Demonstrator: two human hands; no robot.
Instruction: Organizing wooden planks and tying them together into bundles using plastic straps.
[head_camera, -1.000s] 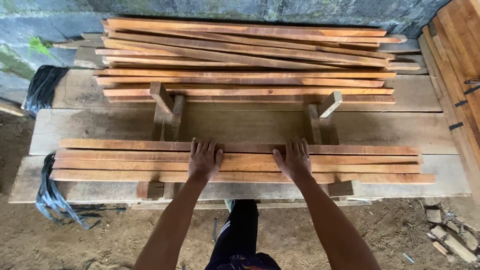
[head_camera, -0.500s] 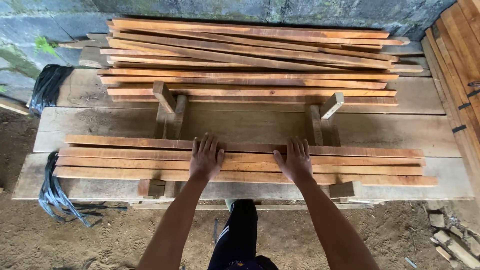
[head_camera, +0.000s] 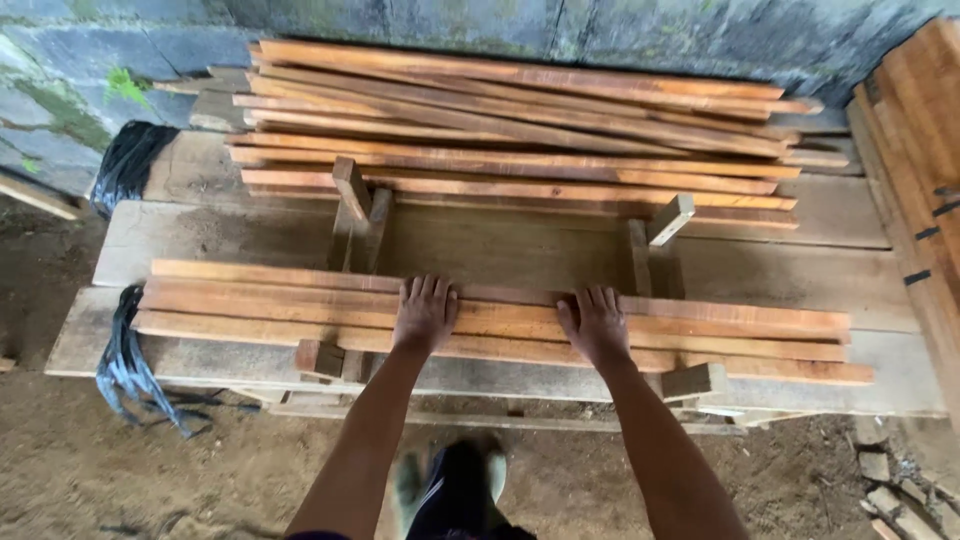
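A low row of long reddish wooden slats (head_camera: 250, 300) lies along the near side of a rough plank bench (head_camera: 220, 235). My left hand (head_camera: 425, 312) rests flat on top of these slats, fingers spread and pointing away from me. My right hand (head_camera: 592, 325) lies flat on the same slats a little to the right. Neither hand grips anything. Small wooden stop blocks (head_camera: 318, 357) stick out under the slats' near edge.
A bigger heap of similar slats (head_camera: 520, 130) lies at the back against a grey block wall. Upright wooden pegs (head_camera: 352, 190) stand between the two piles. More boards (head_camera: 920, 130) lean at right. Black plastic strips (head_camera: 125, 360) hang at left. The ground is bare dirt.
Both hands stay pressed flat on the near slats. The view has shifted slightly, and a foot now shows below the bench.
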